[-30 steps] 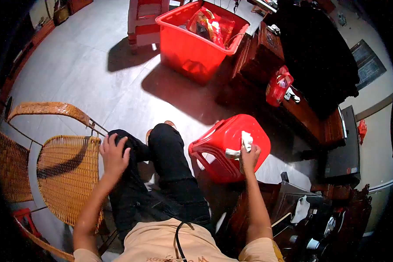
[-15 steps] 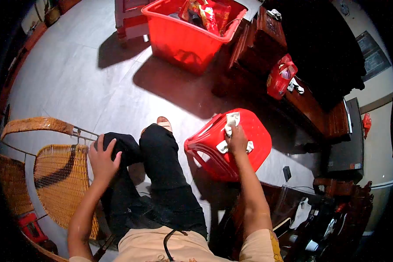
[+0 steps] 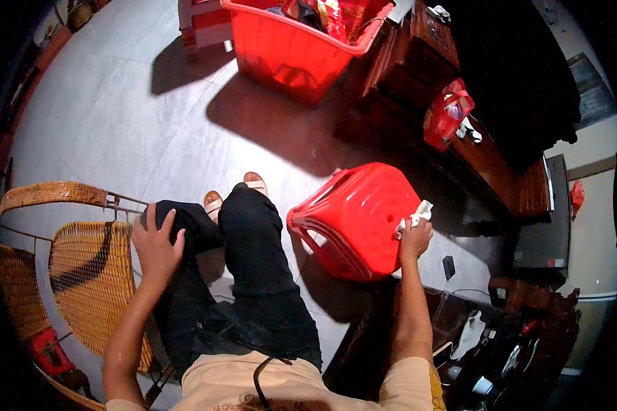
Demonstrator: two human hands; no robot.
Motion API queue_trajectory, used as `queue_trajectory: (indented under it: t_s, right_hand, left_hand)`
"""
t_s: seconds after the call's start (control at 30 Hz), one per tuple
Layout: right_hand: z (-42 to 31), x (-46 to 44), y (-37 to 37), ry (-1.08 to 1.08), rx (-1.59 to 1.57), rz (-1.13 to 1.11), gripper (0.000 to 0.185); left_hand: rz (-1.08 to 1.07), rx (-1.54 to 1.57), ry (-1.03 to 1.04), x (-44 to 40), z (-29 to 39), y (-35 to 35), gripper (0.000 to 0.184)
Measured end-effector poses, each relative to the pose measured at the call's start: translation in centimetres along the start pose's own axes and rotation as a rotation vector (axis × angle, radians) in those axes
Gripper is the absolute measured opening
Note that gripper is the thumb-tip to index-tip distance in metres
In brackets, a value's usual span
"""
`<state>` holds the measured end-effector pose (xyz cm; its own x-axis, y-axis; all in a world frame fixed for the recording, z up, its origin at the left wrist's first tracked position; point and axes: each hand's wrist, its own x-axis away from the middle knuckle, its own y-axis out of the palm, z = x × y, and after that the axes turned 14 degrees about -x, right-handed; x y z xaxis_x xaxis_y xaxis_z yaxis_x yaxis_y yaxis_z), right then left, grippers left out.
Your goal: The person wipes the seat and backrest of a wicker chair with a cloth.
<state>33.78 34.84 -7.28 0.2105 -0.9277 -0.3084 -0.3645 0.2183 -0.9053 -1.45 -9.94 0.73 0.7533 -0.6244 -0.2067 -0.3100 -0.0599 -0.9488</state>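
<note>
A red plastic stool (image 3: 363,219) stands to my right, its round-patterned seat facing up. My right hand (image 3: 415,240) is closed on a white cloth (image 3: 421,212) at the seat's right edge. Part of the cloth bunches out above the fingers and touches the red rim. On my left knee rests my left hand (image 3: 158,243), fingers spread over the black trousers (image 3: 253,253), with nothing in it.
A wicker chair (image 3: 92,274) is close on my left. Ahead stands a large red tub (image 3: 288,55) with packages inside. A red bag (image 3: 448,116) sits on dark wooden furniture (image 3: 500,168) at right. A small black box (image 3: 448,268) lies beyond the stool.
My right hand has moved with the white cloth from the middle of the stool's seat to its right edge. My left hand stays on the knee.
</note>
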Motion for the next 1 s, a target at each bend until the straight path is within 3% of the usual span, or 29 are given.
queue_trajectory:
  t_s: [0.1, 0.2, 0.4, 0.5, 0.6, 0.77, 0.9, 0.93, 1.0]
  right_hand:
    - [0.2, 3.3, -0.6, -0.033, -0.013, 0.055, 0.032]
    - [-0.3, 6.4, -0.3, -0.089, -0.092, -0.037, 0.034]
    - [-7.9, 9.4, 0.7, -0.555, -0.357, -0.190, 0.032]
    - [-12.2, 6.8, 2.6, -0.533, -0.424, -0.175, 0.031]
    - [-13.6, 2.6, 4.4, -0.501, -0.217, -0.239, 0.037]
    - [-11.3, -4.1, 6.7, -0.352, -0.065, -0.111, 0.035]
    - [-10.3, -6.9, 6.7, -0.062, 0.000, 0.033, 0.036]
    - [-9.9, -7.1, 7.1, -0.009, 0.013, 0.043, 0.043]
    - [-9.8, -7.1, 7.8, -0.021, 0.022, 0.063, 0.043]
  left_hand:
    - [-0.003, -0.007, 0.011, 0.1, 0.0, 0.0, 0.044]
    - [-0.001, 0.000, 0.009, 0.3, -0.1, -0.2, 0.044]
    - [0.028, -0.010, 0.030, 0.9, 0.3, -1.3, 0.044]
    - [0.037, -0.054, 0.040, 1.2, 0.3, -1.0, 0.045]
    - [0.025, -0.067, 0.028, 1.1, 0.2, -0.8, 0.046]
    - [0.015, -0.034, 0.022, 0.9, -0.3, -0.4, 0.045]
    - [0.026, -0.064, 0.010, 0.6, -0.4, -0.3, 0.044]
    - [0.015, -0.061, 0.014, 0.5, -0.4, -0.4, 0.044]
    - [0.005, -0.059, 0.022, 0.2, -0.5, -0.4, 0.044]
